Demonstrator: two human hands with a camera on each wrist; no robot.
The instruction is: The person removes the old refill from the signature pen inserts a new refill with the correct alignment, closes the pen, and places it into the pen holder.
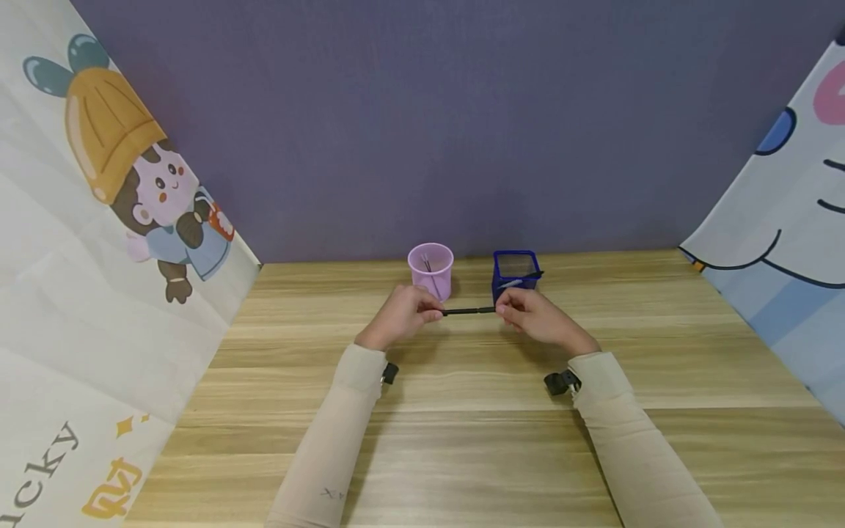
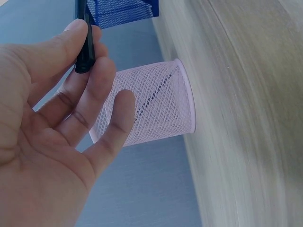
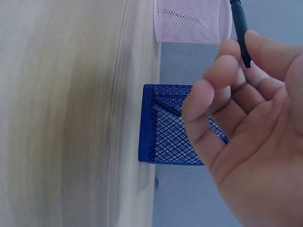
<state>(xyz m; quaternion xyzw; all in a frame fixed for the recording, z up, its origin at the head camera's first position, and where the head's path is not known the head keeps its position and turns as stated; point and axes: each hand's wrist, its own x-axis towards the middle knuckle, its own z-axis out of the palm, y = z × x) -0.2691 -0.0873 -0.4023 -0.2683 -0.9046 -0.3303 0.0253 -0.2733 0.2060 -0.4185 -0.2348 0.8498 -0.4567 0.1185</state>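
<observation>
A slim black pen (image 1: 469, 311) is held level between both hands above the table. My left hand (image 1: 404, 314) pinches its left end between thumb and fingers, and in the left wrist view the pen's blunt end (image 2: 85, 61) shows beyond the thumb. The other end is pinched by my right hand (image 1: 538, 319), with a narrower tip (image 3: 245, 59) showing in the right wrist view. Just behind the left hand stands a pink mesh pen cup (image 1: 430, 257). Behind the right hand is a square blue mesh pen holder (image 1: 516, 254), partly hidden by that hand.
Thin dark sticks (image 1: 428, 264) lean inside the pink cup. A dark pen (image 1: 531, 276) slants out of the blue holder's right side. Both containers stand on the wooden table (image 1: 462, 440) near a grey-blue back panel (image 1: 462, 132). Printed cloths (image 1: 59, 293) flank the sides.
</observation>
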